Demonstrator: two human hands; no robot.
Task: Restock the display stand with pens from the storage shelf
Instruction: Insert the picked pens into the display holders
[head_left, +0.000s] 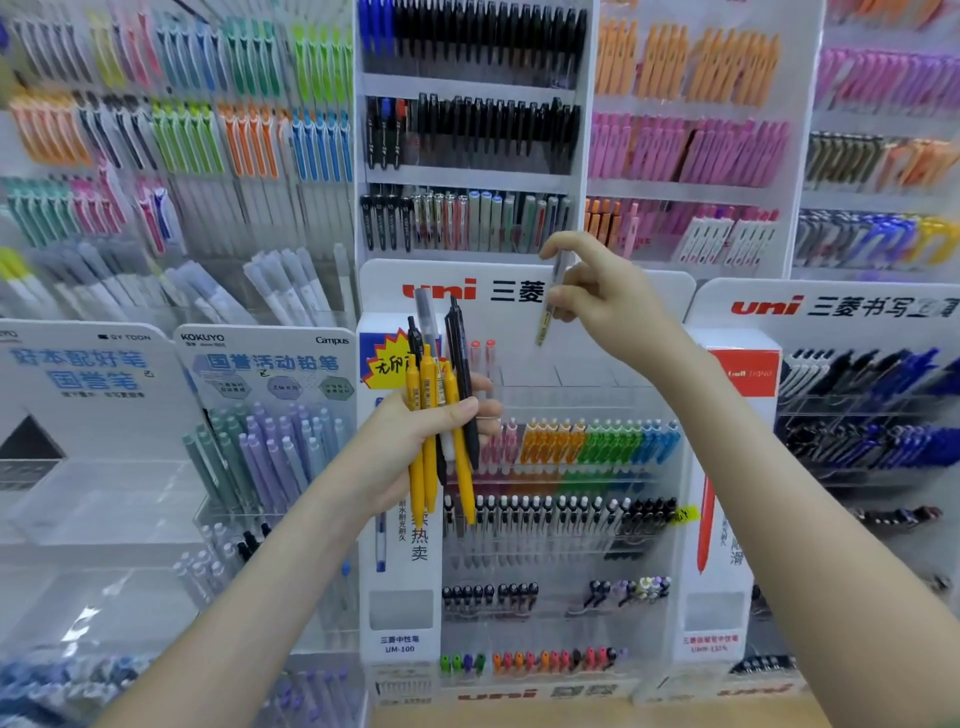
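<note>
Pens (429, 387), yellow and black, stand bunched in the left hand's (410, 447) curled grip. A single clear pen (544, 327) hangs pinched between the right hand's (608, 306) fingers, above the display stand (400, 613).

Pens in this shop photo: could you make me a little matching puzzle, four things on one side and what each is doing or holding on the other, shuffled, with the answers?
Column one
1. left hand
2. right hand
3. uni stand
4. Kokuyo stand

Column two
A. two red-capped pens show in its upper tier
B. pinches one translucent pen
C. holds pastel pens, left of the centre stand
D. grips a bundle of yellow and black pens

Pairs: 1-D, 2-B, 3-A, 4-C.
</note>
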